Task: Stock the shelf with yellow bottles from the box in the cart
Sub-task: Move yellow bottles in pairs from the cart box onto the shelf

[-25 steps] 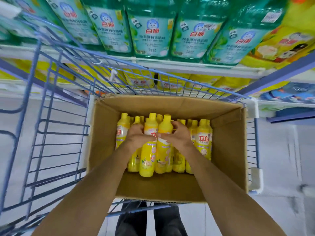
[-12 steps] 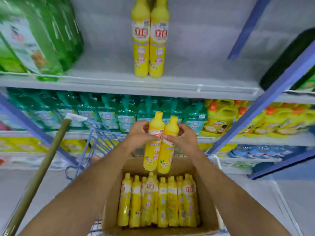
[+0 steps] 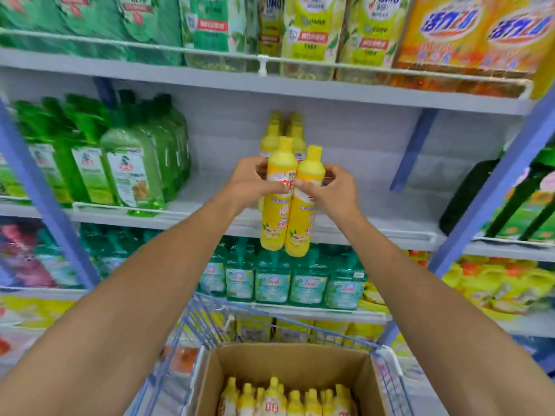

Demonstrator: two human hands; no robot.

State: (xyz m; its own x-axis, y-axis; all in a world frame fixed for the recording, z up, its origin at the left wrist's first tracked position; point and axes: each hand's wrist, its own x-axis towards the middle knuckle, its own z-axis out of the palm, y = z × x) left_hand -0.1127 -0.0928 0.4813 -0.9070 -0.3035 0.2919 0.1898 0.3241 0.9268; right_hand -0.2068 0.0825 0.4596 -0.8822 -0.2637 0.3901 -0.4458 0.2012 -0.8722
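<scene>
Yellow plastic bottles (image 3: 277, 211), clasped one each by our left hand (image 3: 252, 183) and right hand (image 3: 335, 192) (caps up), should clear the white metal shelf (image 3: 384, 217) lip, landing before the far pair (image 3: 295, 136).

Bright, diffuse light is filling the aisle, leaving only soft shadows beneath each shelf (image 3: 330, 94). Wide-angle distortion is bowing the uprights (image 3: 507, 181) and shelf edges toward the corners. Motion blur is smearing the green bottles (image 3: 132, 175) at left and the outer packs (image 3: 468, 31); the central yellow bottles (image 3: 277, 211) are showing sharpest
</scene>
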